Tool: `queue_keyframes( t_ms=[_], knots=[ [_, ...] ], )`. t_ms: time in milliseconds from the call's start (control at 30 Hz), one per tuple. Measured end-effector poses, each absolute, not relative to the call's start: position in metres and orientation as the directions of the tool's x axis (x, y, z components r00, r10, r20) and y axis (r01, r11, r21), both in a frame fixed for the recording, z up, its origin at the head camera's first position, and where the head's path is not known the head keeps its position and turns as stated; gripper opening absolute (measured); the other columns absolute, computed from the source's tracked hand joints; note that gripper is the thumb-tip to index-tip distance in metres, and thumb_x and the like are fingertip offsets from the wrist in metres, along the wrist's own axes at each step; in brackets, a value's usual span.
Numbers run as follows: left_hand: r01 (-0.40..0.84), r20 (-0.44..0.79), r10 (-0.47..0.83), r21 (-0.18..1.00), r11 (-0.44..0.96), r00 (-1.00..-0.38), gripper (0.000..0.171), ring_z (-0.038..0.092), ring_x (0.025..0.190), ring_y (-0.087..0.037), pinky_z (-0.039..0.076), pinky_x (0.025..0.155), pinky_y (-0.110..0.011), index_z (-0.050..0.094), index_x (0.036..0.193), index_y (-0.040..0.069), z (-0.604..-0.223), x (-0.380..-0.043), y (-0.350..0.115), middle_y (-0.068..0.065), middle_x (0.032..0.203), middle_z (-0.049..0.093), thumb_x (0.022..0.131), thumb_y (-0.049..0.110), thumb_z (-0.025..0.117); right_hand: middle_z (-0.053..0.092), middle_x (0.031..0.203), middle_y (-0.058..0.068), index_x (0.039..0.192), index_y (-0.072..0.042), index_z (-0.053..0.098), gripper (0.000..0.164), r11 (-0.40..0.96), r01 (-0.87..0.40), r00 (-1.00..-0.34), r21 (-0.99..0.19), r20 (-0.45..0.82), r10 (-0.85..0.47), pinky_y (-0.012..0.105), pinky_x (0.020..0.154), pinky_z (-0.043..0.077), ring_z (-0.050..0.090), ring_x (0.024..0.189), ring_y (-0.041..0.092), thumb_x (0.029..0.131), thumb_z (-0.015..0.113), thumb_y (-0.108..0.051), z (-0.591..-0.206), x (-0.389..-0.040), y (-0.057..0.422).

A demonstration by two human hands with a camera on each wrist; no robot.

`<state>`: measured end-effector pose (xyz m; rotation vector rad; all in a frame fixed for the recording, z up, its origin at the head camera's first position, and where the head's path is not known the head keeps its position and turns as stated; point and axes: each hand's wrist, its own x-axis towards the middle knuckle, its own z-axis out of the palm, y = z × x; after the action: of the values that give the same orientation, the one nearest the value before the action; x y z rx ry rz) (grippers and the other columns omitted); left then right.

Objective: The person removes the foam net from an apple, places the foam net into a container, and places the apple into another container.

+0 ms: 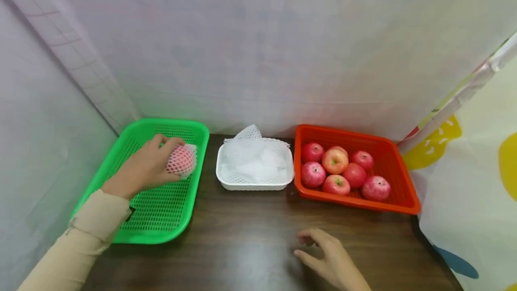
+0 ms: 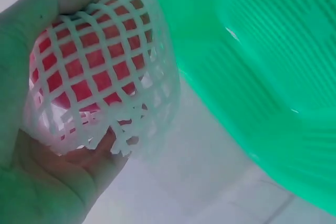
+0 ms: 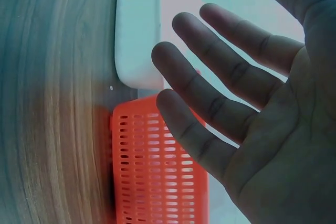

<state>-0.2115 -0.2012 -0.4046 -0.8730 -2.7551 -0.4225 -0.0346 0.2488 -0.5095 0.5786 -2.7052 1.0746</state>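
Note:
My left hand (image 1: 155, 163) holds an apple (image 1: 181, 160) wrapped in a white foam net (image 2: 157, 85), above the green basket (image 1: 161, 236). In the left wrist view the thumb lies on top of the netted apple (image 2: 97, 59) and the fingers curl beneath it; the green basket's wall (image 2: 215, 98) is close beside it. My right hand (image 1: 329, 255) is over the table's front part, its fingers spread and loosely bent, holding nothing. In the right wrist view that hand (image 3: 262, 108) shows its palm, with the red basket (image 3: 157, 156) and the white tray (image 3: 137, 35) beyond.
A white tray (image 1: 254, 187) with several foam nets (image 1: 256, 158) stands mid-table. To its right is a red basket (image 1: 397, 169) with several apples (image 1: 335, 160). White sheets (image 1: 282, 48) hang behind and at both sides of the brown table (image 1: 242, 237).

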Motion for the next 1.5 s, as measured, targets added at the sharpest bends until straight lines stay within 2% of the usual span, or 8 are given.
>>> queue_keyframes(
  t_ms=[267, 400, 633, 800, 933, 1167, 1367, 1500],
  knots=[
    [0.725, 0.416, 0.617, 0.179, 0.665, -0.668, 0.089, 0.057, 0.093, -0.024, 0.057, 0.071, -0.039, 0.056, 0.132, 0.007, -0.428, -0.141, -0.144, -0.014, 0.113, 0.053, 0.054, 0.033, 0.089, 0.065, 0.098, -0.019, 0.110, -0.026, 0.066, 0.026, 0.650, -0.404, -0.915, -0.644, 0.277, -0.294, 0.036, 0.074, 0.056, 0.064, 0.084, 0.012, 0.087, 0.080, -0.025, -0.513, -0.034, 0.249],
    [0.717, 0.387, 0.611, 0.252, 0.650, -0.690, 0.091, 0.057, 0.095, -0.020, 0.057, 0.077, -0.038, 0.057, 0.132, 0.008, -0.458, -0.118, -0.125, -0.011, 0.115, 0.053, 0.052, 0.038, 0.091, 0.065, 0.099, -0.017, 0.110, -0.027, 0.066, 0.024, 0.635, -0.381, -0.923, -0.672, 0.241, -0.298, 0.037, 0.075, 0.056, 0.064, 0.086, 0.013, 0.089, 0.077, -0.029, -0.516, -0.034, 0.246],
    [0.612, 0.273, 0.555, 0.467, 0.638, -0.786, 0.087, 0.056, 0.098, -0.012, 0.054, 0.084, -0.037, 0.056, 0.134, 0.013, -0.506, -0.088, -0.097, -0.002, 0.117, 0.051, 0.055, 0.032, 0.090, 0.068, 0.097, -0.009, 0.110, -0.025, 0.065, 0.026, 0.611, -0.445, -0.895, -0.654, 0.300, -0.331, 0.036, 0.074, 0.056, 0.065, 0.085, 0.011, 0.088, 0.079, -0.023, -0.522, -0.031, 0.243],
    [0.556, 0.237, 0.524, 0.561, 0.613, -0.818, 0.086, 0.055, 0.097, -0.009, 0.054, 0.082, -0.034, 0.055, 0.135, 0.019, -0.517, -0.078, -0.084, 0.003, 0.117, 0.049, 0.056, 0.029, 0.089, 0.068, 0.097, -0.010, 0.109, -0.027, 0.066, 0.022, 0.607, -0.444, -0.895, -0.660, 0.300, -0.329, 0.035, 0.074, 0.056, 0.064, 0.085, 0.006, 0.091, 0.076, -0.021, -0.524, -0.030, 0.241],
    [0.542, 0.247, 0.508, 0.603, 0.586, -0.825, 0.088, 0.055, 0.098, -0.010, 0.054, 0.083, -0.036, 0.053, 0.137, 0.022, -0.513, -0.077, -0.072, 0.003, 0.120, 0.049, 0.057, 0.027, 0.088, 0.068, 0.096, -0.008, 0.106, -0.024, 0.067, 0.020, 0.576, -0.516, -0.856, -0.634, 0.393, -0.336, 0.033, 0.070, 0.056, 0.063, 0.085, 0.006, 0.092, 0.073, -0.012, -0.524, -0.034, 0.239],
    [0.564, 0.287, 0.529, 0.665, 0.490, -0.798, 0.089, 0.056, 0.101, -0.010, 0.053, 0.087, -0.036, 0.052, 0.140, 0.023, -0.508, -0.079, -0.047, 0.004, 0.121, 0.049, 0.059, 0.026, 0.089, 0.068, 0.098, -0.004, 0.108, -0.020, 0.068, 0.029, 0.479, -0.596, -0.803, -0.644, 0.488, -0.342, 0.030, 0.073, 0.056, 0.065, 0.086, 0.012, 0.087, 0.076, -0.001, -0.520, -0.043, 0.225],
    [0.542, 0.264, 0.548, 0.715, 0.441, -0.794, 0.089, 0.055, 0.106, -0.010, 0.051, 0.092, -0.037, 0.049, 0.143, 0.025, -0.508, -0.076, -0.035, 0.005, 0.126, 0.048, 0.063, 0.030, 0.090, 0.067, 0.104, 0.002, 0.123, -0.010, 0.063, 0.051, 0.385, -0.623, -0.780, -0.681, 0.501, -0.376, 0.034, 0.073, 0.057, 0.066, 0.088, 0.022, 0.078, 0.081, 0.003, -0.520, -0.047, 0.216],
    [0.552, 0.276, 0.560, 0.725, 0.412, -0.781, 0.092, 0.054, 0.108, -0.010, 0.051, 0.093, -0.036, 0.047, 0.145, 0.025, -0.509, -0.074, -0.031, 0.005, 0.128, 0.047, 0.065, 0.031, 0.090, 0.063, 0.113, 0.000, 0.134, -0.011, 0.056, 0.066, 0.396, -0.587, -0.802, -0.707, 0.440, -0.404, 0.035, 0.076, 0.057, 0.064, 0.094, 0.018, 0.074, 0.086, -0.007, -0.521, -0.047, 0.212]
  ],
)
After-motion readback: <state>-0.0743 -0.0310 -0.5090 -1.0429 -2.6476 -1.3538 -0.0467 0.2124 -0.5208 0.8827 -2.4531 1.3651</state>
